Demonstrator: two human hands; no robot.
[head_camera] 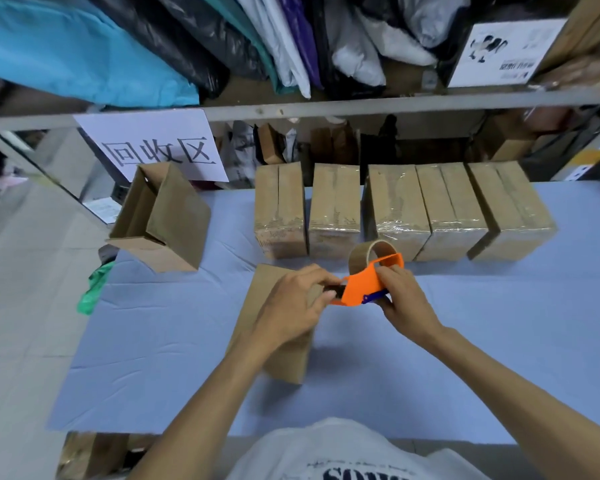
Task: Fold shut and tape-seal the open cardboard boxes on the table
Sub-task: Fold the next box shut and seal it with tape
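Observation:
An orange tape dispenser [366, 284] with a brown tape roll is gripped by my right hand [400, 297] at its handle. My left hand [291, 303] pinches at the dispenser's front end, where the tape comes off. Both hands hover over a closed cardboard box [274, 341] lying in the middle of the blue table [153, 341]. An open cardboard box [163, 216] with its flaps spread lies on its side at the table's far left. Several tape-sealed boxes [395, 213] stand in a row along the far edge.
A metal shelf [291, 109] behind the table holds bagged goods and cartons. A paper sign [160, 147] hangs from it at the left. A green plastic bag [92, 289] hangs off the table's left edge. More cardboard [87, 455] sits below the near left corner.

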